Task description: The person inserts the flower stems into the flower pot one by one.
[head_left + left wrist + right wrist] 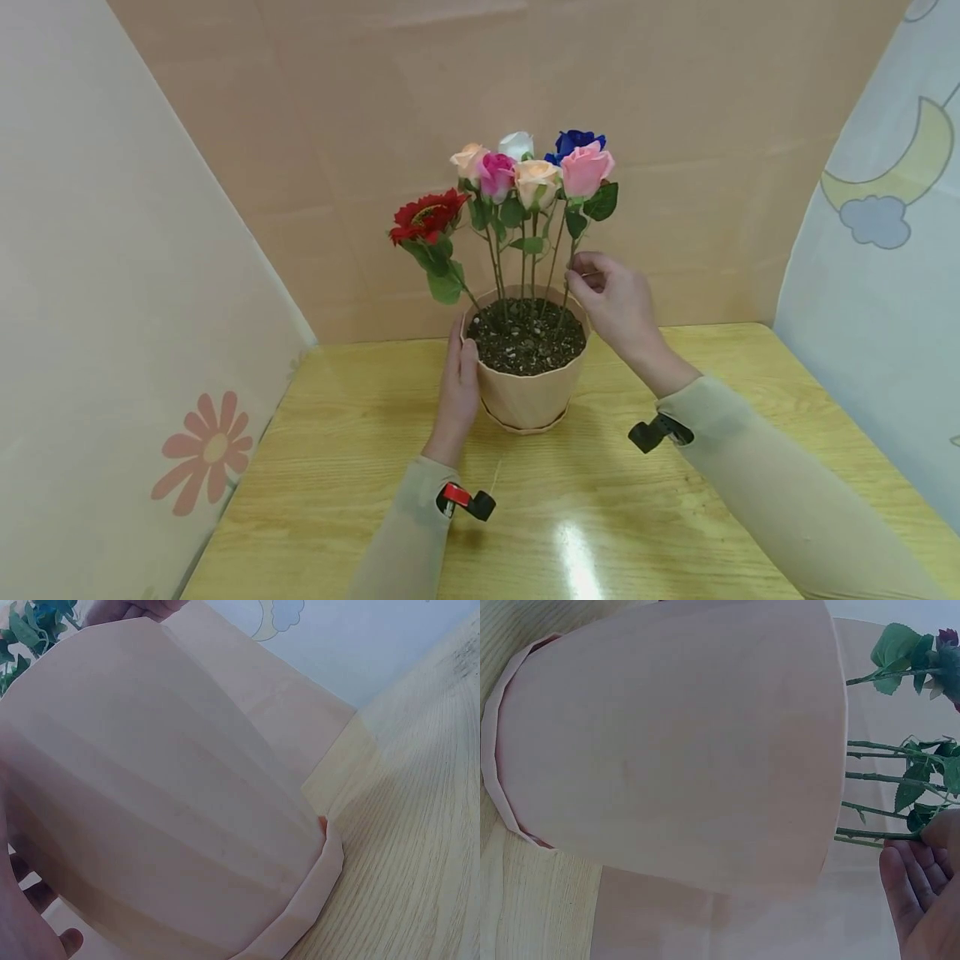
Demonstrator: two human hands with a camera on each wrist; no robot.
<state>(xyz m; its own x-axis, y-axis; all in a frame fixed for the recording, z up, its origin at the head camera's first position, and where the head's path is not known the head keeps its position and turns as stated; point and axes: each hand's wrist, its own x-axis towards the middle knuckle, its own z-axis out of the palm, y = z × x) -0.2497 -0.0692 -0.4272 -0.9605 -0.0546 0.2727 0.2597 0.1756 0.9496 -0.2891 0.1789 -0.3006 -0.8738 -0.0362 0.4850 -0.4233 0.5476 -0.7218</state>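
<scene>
A pale pink-beige flower pot full of dark soil stands on its saucer. My left hand rests against the pot's left side, fingers reaching along the wall; in the left wrist view they lie partly behind it. Over the pot's right rim, my right hand pinches the stem of a light pink rose between thumb and fingers. The stem's foot meets the soil. Other stems rise from the soil: a red flower leaning left, a magenta rose, a white rose and a blue rose.
Two peach roses, one at the front, stand among the others. The pot is on a wood-grain table. A beige backdrop closes the rear. Printed panels flank both sides, with a flower at left and a moon at right.
</scene>
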